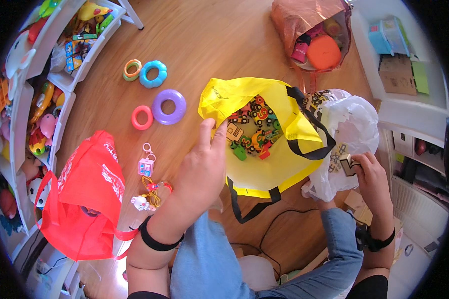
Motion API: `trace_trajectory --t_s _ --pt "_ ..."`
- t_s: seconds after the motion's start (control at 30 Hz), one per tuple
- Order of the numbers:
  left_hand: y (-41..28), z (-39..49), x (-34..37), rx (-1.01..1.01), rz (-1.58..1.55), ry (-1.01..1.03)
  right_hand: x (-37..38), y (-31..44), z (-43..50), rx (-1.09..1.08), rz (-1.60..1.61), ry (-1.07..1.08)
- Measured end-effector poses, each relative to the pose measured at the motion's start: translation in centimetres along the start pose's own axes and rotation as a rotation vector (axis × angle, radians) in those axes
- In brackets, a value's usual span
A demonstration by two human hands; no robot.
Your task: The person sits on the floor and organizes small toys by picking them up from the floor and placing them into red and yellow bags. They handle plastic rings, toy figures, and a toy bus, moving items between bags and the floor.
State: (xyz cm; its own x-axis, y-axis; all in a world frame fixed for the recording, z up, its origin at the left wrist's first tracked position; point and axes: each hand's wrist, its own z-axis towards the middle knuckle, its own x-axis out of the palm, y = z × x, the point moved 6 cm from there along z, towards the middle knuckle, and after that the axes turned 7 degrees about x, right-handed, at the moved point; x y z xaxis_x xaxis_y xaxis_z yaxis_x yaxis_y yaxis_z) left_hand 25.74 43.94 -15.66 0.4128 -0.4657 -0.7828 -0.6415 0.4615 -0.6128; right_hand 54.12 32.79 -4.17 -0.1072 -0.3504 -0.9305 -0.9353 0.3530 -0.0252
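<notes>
My left hand [205,160] is at the left rim of a yellow non-woven bag [254,183], its fingers pinching the edge. The bag gapes toward me, with black handles hanging to the right and front. Inside lie several small wheeled number toys [262,112] in mixed colours and a pale wooden number piece [235,131]. My right hand [370,175] holds an angular wooden piece [347,164], pale gold on its face, between thumb and fingers. It is above a white plastic bag [355,123] with dark print, which stands against the yellow bag's right side. That bag's contents are mostly hidden.
On the wooden floor lie a purple ring [178,108], a red ring [133,119], a blue ring [163,76] and keychains [146,166]. A red bag [93,175] and toy shelves [69,108] stand left. A copper-coloured bag [299,18] of toys is at the back; a black cable [271,228] crosses near my legs.
</notes>
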Motion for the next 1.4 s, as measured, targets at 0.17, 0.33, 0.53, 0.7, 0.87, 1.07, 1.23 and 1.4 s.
trace_trajectory --t_s 0.17,0.33,0.53,0.7,0.87,1.07,1.23,1.4 --pt "-0.7 0.2 0.4 0.02 -0.013 0.013 2.4 3.4 -0.7 -0.246 0.046 -0.015" --pt "-0.3 0.3 -0.1 0.004 -0.046 -0.016 15.5 11.8 7.4 -0.305 -0.104 0.356" --pt "0.5 -0.6 -0.8 0.012 -0.033 -0.064 23.2 9.1 20.0 0.03 0.186 -0.138" --pt "0.7 -0.7 -0.7 0.014 -0.009 -0.05 23.7 9.4 20.1 -0.004 0.439 -0.088" --pt "0.1 -0.3 -0.3 0.016 0.018 -0.043 23.6 8.3 19.8 -0.015 0.365 0.264" --pt "0.2 -0.3 -0.1 -0.041 0.004 -0.012 23.3 7.7 18.1 -0.094 -0.064 0.497" --pt "0.7 -0.6 -0.7 -0.056 -0.122 -0.042 18.1 13.7 16.5 -0.45 0.348 -0.091" --pt "0.6 -0.9 -0.8 -0.071 -0.076 -0.072 19.7 19.6 15.4 -0.607 0.037 -0.416"
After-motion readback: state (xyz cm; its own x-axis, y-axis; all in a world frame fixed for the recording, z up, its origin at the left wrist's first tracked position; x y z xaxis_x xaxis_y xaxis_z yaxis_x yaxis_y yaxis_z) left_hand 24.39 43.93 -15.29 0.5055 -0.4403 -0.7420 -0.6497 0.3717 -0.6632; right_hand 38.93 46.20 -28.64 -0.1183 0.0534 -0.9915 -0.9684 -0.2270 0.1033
